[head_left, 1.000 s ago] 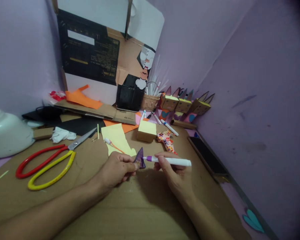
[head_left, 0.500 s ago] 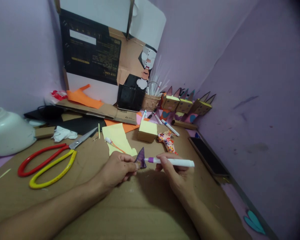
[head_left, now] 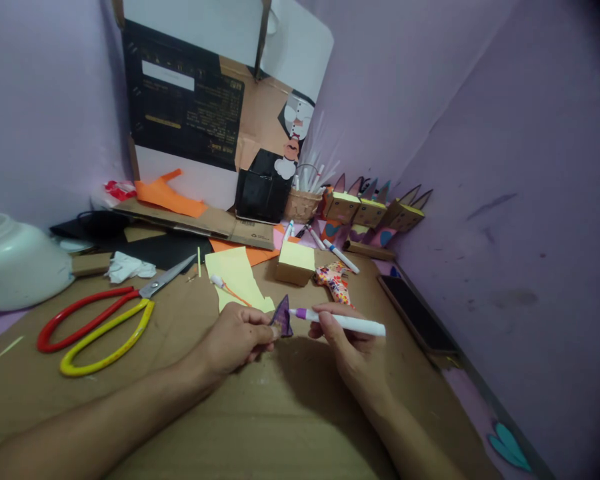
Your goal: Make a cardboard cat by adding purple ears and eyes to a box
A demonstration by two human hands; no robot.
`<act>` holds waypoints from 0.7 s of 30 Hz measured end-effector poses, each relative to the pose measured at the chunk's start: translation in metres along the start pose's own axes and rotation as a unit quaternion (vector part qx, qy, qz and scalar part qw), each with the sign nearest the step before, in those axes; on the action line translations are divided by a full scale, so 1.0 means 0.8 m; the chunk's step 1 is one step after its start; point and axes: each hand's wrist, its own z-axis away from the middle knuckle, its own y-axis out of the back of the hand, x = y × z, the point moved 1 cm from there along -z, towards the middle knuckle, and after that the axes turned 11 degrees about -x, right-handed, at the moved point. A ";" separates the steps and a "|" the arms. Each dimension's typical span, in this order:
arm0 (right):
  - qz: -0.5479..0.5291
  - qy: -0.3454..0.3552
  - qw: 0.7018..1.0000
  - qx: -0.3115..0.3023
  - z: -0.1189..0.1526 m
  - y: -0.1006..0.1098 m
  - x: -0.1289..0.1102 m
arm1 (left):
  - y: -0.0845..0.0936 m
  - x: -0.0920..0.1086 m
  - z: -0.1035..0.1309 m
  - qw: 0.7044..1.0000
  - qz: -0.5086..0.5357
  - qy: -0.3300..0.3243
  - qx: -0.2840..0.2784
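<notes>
Between the fingertips of my left hand [head_left: 243, 335] is a small triangular cutout [head_left: 283, 317], coloured purple and held upright by its lower left corner. My right hand [head_left: 353, 340] is closed around a white marker pen [head_left: 357, 325] with a purple band. Its tip meets the right edge of the triangle or lies just beside it; I cannot tell which. Just beyond my hands lie a torn yellow sheet [head_left: 235, 270] and a small cardboard box with a yellow top [head_left: 296, 262]. A flower-patterned cutout [head_left: 334, 280] rests right of the box.
Large scissors [head_left: 145, 300] with red and yellow handles lie open on the left, near a white pot [head_left: 20, 267]. A phone [head_left: 417, 313] lies along the right edge. Behind stand a basket of markers [head_left: 303, 203], several eared cardboard figures [head_left: 370, 210] and an upright cardboard panel [head_left: 190, 107].
The marker's tip has shifted slightly up and left along the triangle's right edge, and the pen tilts a little more. My left hand keeps its hold on the triangle.
</notes>
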 end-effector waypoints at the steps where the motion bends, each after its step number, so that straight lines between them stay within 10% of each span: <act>1: 0.001 -0.001 1.000 -0.005 0.000 0.000 0.001 | 0.000 0.000 0.000 1.000 -0.001 -0.001 0.001; 21: 0.008 -0.016 0.998 -0.067 0.004 0.000 0.001 | 0.000 -0.003 -0.001 1.000 -0.007 0.000 -0.004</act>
